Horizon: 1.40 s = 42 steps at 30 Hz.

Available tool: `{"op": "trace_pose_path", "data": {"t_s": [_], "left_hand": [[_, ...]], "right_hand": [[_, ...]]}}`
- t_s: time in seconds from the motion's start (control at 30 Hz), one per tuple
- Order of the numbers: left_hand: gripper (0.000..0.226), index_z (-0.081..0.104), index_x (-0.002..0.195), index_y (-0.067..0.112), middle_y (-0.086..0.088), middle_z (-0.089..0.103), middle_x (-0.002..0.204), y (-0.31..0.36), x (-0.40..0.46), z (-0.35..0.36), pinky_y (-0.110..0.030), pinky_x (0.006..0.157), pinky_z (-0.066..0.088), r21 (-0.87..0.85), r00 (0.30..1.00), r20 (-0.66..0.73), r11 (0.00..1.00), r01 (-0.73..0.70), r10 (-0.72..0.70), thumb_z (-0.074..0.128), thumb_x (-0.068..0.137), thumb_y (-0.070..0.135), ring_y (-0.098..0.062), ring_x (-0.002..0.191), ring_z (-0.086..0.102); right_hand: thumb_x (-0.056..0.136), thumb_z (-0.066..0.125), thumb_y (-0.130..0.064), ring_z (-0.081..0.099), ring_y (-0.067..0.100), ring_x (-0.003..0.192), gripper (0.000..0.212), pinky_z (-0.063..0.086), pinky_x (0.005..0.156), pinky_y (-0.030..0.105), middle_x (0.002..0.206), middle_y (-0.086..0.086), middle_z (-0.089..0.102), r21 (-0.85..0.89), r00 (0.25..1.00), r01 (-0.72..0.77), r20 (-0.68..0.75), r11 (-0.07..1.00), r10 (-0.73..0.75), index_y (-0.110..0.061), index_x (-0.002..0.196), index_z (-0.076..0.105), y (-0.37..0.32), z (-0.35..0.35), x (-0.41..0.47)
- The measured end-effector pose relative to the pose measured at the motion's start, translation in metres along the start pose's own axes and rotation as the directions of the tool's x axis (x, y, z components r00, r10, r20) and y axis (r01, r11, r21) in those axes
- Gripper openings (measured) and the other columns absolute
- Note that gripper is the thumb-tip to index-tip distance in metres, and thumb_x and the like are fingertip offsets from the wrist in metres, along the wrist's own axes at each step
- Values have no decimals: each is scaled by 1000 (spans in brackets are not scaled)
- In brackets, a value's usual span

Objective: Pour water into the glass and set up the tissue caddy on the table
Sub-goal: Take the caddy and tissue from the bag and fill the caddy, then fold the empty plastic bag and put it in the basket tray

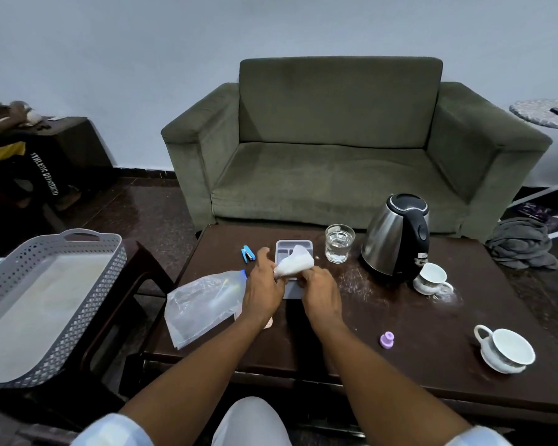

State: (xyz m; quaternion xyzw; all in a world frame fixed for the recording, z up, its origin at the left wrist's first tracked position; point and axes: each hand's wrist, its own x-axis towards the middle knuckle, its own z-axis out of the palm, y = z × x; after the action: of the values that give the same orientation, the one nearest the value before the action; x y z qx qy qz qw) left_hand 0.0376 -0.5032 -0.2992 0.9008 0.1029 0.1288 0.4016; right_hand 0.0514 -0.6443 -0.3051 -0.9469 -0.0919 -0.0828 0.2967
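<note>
A grey tissue caddy (293,247) with slots in its top lies on the dark wooden table (400,317). Just above it, my left hand (263,289) and my right hand (321,289) both pinch a folded white tissue (295,263). My hands cover the caddy's near end. A clear glass (339,243) with water in it stands to the caddy's right. Beside the glass stands a steel kettle (397,235) with a black lid and handle.
A clear plastic bag (203,305) lies left of my hands. A blue stapler (248,253), a purple cap (387,339) and two white cups on saucers (432,278) (504,349) sit on the table. A grey perforated tray (78,317) rests at left, a green sofa (342,149) behind.
</note>
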Motion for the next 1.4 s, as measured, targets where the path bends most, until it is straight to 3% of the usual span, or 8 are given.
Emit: {"op": "trace_pose_path", "data": {"t_s": [0.27,0.43,0.63,0.8,0.9,1.03,1.2,1.4], "left_hand": [[34,58,114,9,-14,75,109,16,85,20,-48,83,58,9,1000,-6,1000,7,-6,73,83,3,-36,102,70],[35,58,111,10,-13,75,111,16,111,31,-50,85,60,13,1000,5,1000,22,-22,75,81,2,-35,103,71],[83,43,148,9,-11,70,128,3,108,23,-46,101,59,-172,995,78,983,68,-55,82,76,-6,-28,113,72],[67,52,144,11,-10,68,132,-24,84,-16,-39,104,55,-4,991,-10,991,134,-134,74,81,0,-27,118,68],[46,65,129,12,-10,69,131,-32,71,-51,-42,104,54,243,976,37,949,201,-217,71,84,7,-32,124,65],[59,57,137,12,-13,56,143,-34,51,-75,-49,112,48,480,924,94,830,284,-370,76,86,32,-35,135,57],[84,48,141,8,-15,56,144,-34,27,-60,-45,104,49,443,886,101,818,368,-453,77,80,59,-36,136,57],[62,49,132,6,-17,64,134,-37,16,-51,-42,95,52,391,888,102,839,378,-448,71,85,39,-38,127,61]], "right_hand": [[92,55,-8,65,32,89,20,55,74,41,98,12,68,17,987,-158,21,987,157,-9,94,75,14,16,92],[90,57,-11,59,30,75,22,35,57,34,73,-2,52,62,980,-197,5,979,197,-18,70,64,23,23,114],[89,67,-8,60,26,100,18,47,71,37,104,2,66,-197,994,52,-84,979,-69,-16,105,70,28,17,99],[90,68,-12,66,26,104,30,59,83,38,109,3,64,-88,967,95,-227,992,-113,-16,120,63,25,10,57],[95,61,-13,68,27,100,19,58,82,40,107,4,68,3,981,112,-157,994,-110,-16,113,65,20,8,34],[95,59,-15,69,25,97,15,57,86,40,107,2,73,135,994,101,24,986,-105,-18,106,69,-8,12,10],[94,60,-29,69,35,104,18,56,88,40,104,13,76,187,951,-87,307,979,26,-15,102,69,-60,32,-6],[88,59,-14,67,35,110,25,57,89,40,111,16,73,204,917,-177,390,963,86,-14,111,65,-84,45,-15]]}}
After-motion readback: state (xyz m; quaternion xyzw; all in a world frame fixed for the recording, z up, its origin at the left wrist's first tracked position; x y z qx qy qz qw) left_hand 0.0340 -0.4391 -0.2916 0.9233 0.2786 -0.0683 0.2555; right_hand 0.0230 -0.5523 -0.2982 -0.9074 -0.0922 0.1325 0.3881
